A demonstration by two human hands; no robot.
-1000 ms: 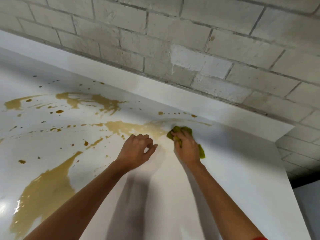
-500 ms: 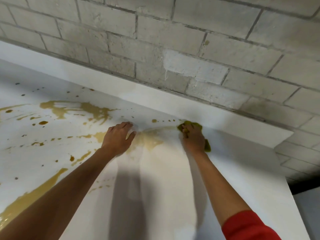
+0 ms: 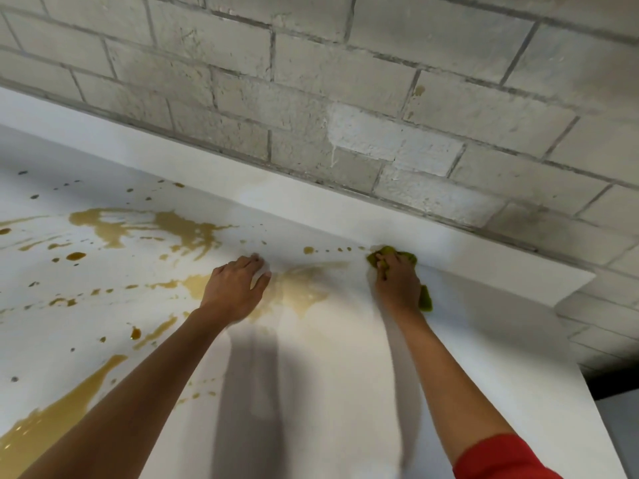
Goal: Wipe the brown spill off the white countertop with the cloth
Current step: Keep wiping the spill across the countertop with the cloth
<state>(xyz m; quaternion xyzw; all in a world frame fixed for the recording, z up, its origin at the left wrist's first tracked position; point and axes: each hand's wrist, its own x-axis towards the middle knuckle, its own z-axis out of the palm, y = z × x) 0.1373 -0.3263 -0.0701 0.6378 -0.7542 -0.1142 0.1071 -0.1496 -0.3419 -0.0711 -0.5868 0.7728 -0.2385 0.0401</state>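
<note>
A smooth, glossy white tabletop (image 3: 328, 392) meets a low white upstand (image 3: 449, 257) below a rough, grey-white painted brick wall (image 3: 345, 81). A thin, watery brown spill (image 3: 148, 226) spreads over the left half of the tabletop in ragged puddles, streaks and round droplets, with a paler smear near the middle.

The right hand (image 3: 397, 281), on an arm with a red sleeve (image 3: 498, 458), has its fingers curled over a crumpled olive-green cloth (image 3: 389, 252) and presses it onto the tabletop, right against the foot of the upstand. The cloth shows past the fingertips and again beside the wrist. A row of small brown drops lies just left of it.

The left hand (image 3: 231, 288) holds nothing. It rests on the tabletop with loosely bent fingers, at the edge of the pale smear, well apart from the cloth.
</note>
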